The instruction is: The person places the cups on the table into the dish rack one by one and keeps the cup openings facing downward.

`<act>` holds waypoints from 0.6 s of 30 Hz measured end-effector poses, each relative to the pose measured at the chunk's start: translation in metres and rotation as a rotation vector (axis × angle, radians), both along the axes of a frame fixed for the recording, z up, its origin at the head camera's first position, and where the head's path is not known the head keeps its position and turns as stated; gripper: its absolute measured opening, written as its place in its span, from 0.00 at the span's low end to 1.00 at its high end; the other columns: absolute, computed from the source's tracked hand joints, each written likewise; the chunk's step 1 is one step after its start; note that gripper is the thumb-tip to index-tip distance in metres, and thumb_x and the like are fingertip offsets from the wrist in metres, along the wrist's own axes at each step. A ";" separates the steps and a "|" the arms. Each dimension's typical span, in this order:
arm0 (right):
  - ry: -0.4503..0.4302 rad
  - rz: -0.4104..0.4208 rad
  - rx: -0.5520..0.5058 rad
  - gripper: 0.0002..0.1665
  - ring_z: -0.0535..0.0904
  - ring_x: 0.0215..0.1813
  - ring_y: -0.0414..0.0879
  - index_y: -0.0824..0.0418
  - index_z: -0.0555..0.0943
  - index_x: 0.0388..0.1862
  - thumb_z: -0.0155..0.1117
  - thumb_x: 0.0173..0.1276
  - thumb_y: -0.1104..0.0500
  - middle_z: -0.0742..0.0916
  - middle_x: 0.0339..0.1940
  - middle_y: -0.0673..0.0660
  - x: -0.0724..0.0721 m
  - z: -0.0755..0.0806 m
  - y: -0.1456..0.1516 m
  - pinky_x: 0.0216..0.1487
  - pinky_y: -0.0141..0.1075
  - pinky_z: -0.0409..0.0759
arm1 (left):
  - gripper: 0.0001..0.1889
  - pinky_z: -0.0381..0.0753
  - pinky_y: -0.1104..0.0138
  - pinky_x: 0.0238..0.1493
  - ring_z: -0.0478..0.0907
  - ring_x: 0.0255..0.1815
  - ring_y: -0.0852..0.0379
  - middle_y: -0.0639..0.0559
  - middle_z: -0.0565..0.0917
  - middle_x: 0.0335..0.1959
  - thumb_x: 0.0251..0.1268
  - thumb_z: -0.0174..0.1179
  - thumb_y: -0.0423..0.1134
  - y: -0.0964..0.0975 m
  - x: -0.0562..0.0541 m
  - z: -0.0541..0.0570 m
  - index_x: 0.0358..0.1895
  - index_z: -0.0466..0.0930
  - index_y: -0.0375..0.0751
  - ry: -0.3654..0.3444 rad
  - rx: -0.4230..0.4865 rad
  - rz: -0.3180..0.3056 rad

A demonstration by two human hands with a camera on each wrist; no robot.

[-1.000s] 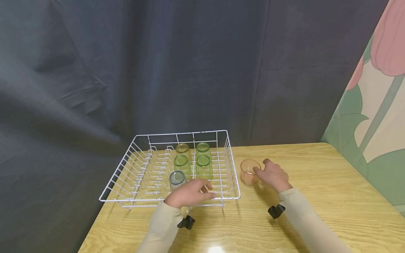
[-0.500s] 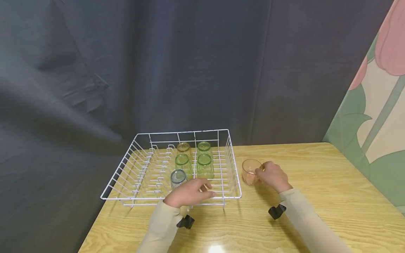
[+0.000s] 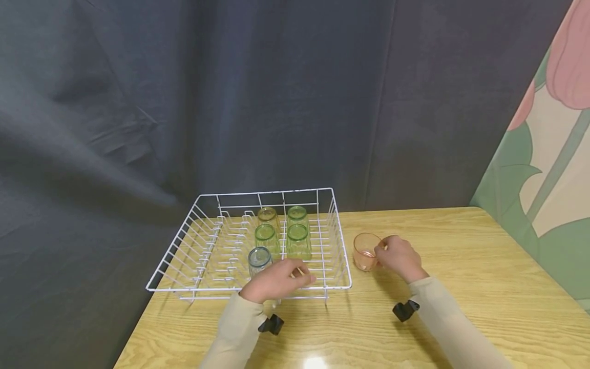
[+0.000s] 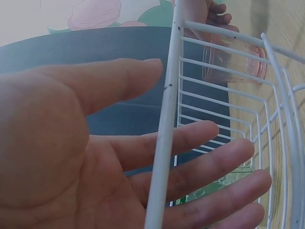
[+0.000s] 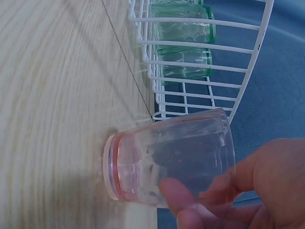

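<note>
A pinkish-orange clear glass [image 3: 365, 258] stands mouth up on the table, right of the white wire rack [image 3: 340, 241]. My right hand [image 3: 400, 258] pinches its right side near the rim; in the right wrist view, fingertips [image 5: 177, 196] show against the glass wall. My left hand [image 3: 281, 279] is over the rack's front rim, fingers spread and relaxed, holding nothing. In the left wrist view, the rack's rim bar [image 4: 164, 119] passes in front of the palm. Behind the left hand, a bluish glass [image 3: 259, 260] stands upside down in the rack, partly hidden.
Several green glasses [image 3: 298, 241] and a yellowish glass [image 3: 268, 216] stand upside down in the rack's middle rows. Bare wire tines [image 3: 214, 246] fill its left side. The wooden table [image 3: 470, 266] extends right, and a dark curtain [image 3: 286, 102] hangs behind.
My right hand's fingers have drawn together onto the glass's right edge. The left hand has stayed over the rack's front, its thumb and fingers slightly closer. The view has shifted slightly.
</note>
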State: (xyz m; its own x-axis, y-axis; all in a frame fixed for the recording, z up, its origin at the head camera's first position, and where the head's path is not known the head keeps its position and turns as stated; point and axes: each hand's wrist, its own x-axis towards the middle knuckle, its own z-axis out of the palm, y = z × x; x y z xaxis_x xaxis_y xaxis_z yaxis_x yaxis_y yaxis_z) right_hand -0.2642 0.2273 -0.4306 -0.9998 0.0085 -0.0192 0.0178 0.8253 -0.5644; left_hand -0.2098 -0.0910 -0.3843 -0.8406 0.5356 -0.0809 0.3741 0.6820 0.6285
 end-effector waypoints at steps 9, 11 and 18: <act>0.035 0.005 -0.041 0.23 0.74 0.23 0.45 0.68 0.81 0.51 0.49 0.67 0.56 0.90 0.26 0.51 0.009 0.011 -0.002 0.18 0.37 0.66 | 0.25 0.80 0.59 0.49 0.81 0.46 0.55 0.51 0.85 0.47 0.76 0.49 0.59 0.002 -0.001 0.001 0.52 0.83 0.40 0.045 0.031 0.041; 0.053 0.001 -0.046 0.22 0.74 0.22 0.45 0.67 0.81 0.51 0.49 0.67 0.56 0.89 0.25 0.50 0.011 0.014 -0.003 0.18 0.37 0.66 | 0.25 0.80 0.58 0.50 0.81 0.48 0.54 0.51 0.85 0.47 0.76 0.49 0.59 0.003 0.000 0.001 0.52 0.83 0.40 0.052 0.037 0.056; 0.111 0.008 -0.049 0.26 0.75 0.20 0.44 0.70 0.79 0.57 0.48 0.69 0.55 0.90 0.25 0.50 0.018 0.025 -0.001 0.15 0.36 0.65 | 0.27 0.80 0.61 0.46 0.81 0.46 0.57 0.53 0.85 0.45 0.77 0.46 0.60 0.007 0.001 0.000 0.52 0.83 0.41 0.073 0.056 0.051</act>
State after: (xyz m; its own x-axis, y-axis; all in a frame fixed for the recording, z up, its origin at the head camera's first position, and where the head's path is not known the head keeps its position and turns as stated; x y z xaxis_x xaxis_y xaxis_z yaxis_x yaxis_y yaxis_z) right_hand -0.2462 0.2265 -0.4056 -0.9958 0.0026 0.0916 -0.0533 0.7966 -0.6022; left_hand -0.2087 -0.0836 -0.3846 -0.8692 0.4944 0.0108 0.3864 0.6654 0.6387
